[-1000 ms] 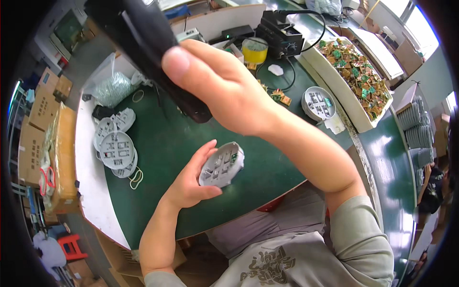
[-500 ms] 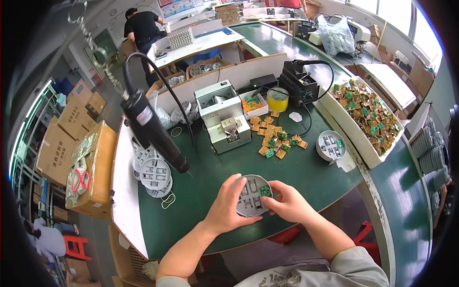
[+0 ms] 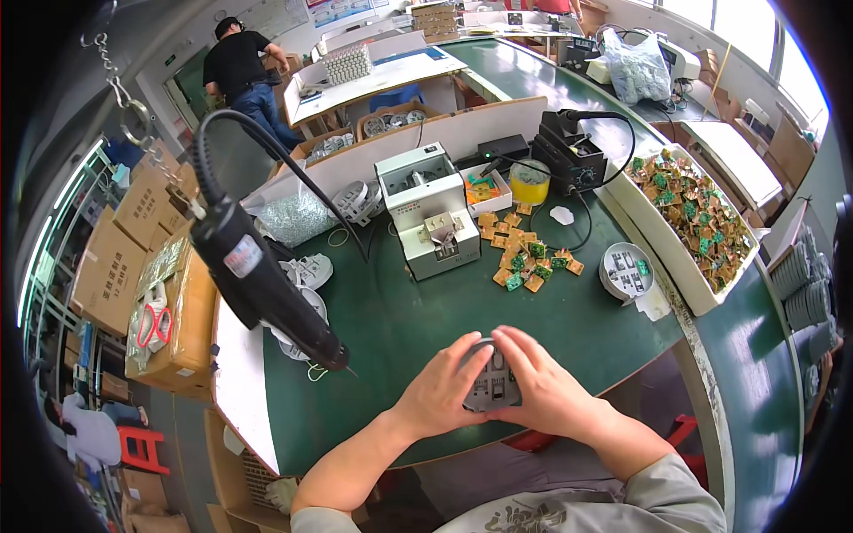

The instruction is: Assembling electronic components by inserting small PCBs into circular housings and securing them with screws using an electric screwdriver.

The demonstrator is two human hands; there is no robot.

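Between both hands, over the near part of the green worktable (image 3: 373, 338), I hold a round grey plastic disc (image 3: 490, 393) with slotted recesses. My left hand (image 3: 444, 386) grips its left side and my right hand (image 3: 544, 382) its right; the fingers hide much of it. A black electric screwdriver (image 3: 267, 275) hangs by a chain to the left of my hands. Beyond it lie more grey discs (image 3: 311, 271), partly covered by the tool. Another stack of discs (image 3: 626, 271), the top one with a small green circuit board, stands to the right.
A grey-white bench machine (image 3: 431, 218) stands mid-table, beside loose orange and green circuit boards (image 3: 524, 258). A white tray (image 3: 706, 306) heaped with boards is at right. Behind are a black soldering station (image 3: 569, 155) and a yellow reel (image 3: 530, 188). Another person (image 3: 244, 71) stands far left.
My right hand has moved up over the disc's right side, covering the green board there. The hanging screwdriver appears lower and further left. The far person has shifted left.
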